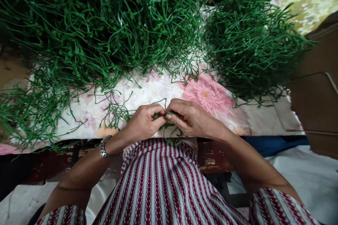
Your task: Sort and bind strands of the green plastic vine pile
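My left hand (146, 121) and my right hand (190, 117) meet at the table's near edge, thumbs and forefingers pinched together. Between them are thin green artificial plant stems (167, 115), with loose ends poking up above the fingers and hanging below. The exact spot where the stems join or cross is hidden by the fingertips. Just left of my left hand lies a small loose cluster of the same stems (114, 110) on the flowered cloth (148, 89). A metal watch (103, 147) is on my left wrist.
A large heap of green stems (105, 24) covers the back and left. Another pile (253, 42) stands at the right, with pale yellow petals (314, 5) behind it. A brown cardboard box (319, 91) rises at the far right.
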The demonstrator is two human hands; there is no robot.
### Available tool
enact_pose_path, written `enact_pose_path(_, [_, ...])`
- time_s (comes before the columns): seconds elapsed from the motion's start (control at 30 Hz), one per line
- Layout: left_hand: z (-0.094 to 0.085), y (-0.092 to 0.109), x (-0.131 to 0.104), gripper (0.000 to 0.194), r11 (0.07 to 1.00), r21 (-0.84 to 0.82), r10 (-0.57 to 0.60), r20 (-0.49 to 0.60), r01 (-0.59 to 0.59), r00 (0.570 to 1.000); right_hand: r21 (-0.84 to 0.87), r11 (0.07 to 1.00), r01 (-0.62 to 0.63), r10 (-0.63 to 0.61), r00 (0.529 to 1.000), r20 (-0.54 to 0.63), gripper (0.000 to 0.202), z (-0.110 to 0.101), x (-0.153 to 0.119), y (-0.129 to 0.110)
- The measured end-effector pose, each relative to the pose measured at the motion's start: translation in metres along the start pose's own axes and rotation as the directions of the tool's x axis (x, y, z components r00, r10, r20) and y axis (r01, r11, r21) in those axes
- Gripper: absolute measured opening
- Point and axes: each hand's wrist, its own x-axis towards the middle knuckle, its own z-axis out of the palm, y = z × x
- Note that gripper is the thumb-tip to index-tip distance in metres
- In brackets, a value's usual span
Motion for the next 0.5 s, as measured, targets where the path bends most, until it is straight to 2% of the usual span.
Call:
enact_pose_path(0.13, [0.003,0.002,-0.002,0.013,0.982,0.184,0.037,0.019,-0.04,0.999,-0.131,0.991,-0.035,0.054,0.989,0.141,0.013,0.0,-0.002,-0.003])
enact_pose_path(0.23, [0.002,0.004,-0.002,0.014,0.957,0.277,0.066,0.075,-0.084,0.995,-0.131,0.991,0.016,0.011,0.978,0.207,0.015,-0.002,-0.004,-0.002])
enact_pose_path(0.3, [0.001,0.005,-0.002,0.013,0.967,0.231,0.079,0.123,-0.106,0.989,-0.054,0.995,0.084,-0.072,0.978,0.198,0.017,-0.001,-0.004,0.002])
enact_pose_path(0.37, [0.001,0.006,-0.001,0.013,0.986,0.112,0.101,0.184,-0.122,0.978,0.093,0.984,0.154,-0.169,0.968,0.187,0.02,-0.001,-0.004,0.007])
enact_pose_path(0.5, [0.0,0.005,-0.001,0.016,0.985,-0.02,0.172,0.242,-0.173,0.955,0.449,0.875,0.181,-0.296,0.934,0.199,0.034,-0.001,-0.002,0.015])
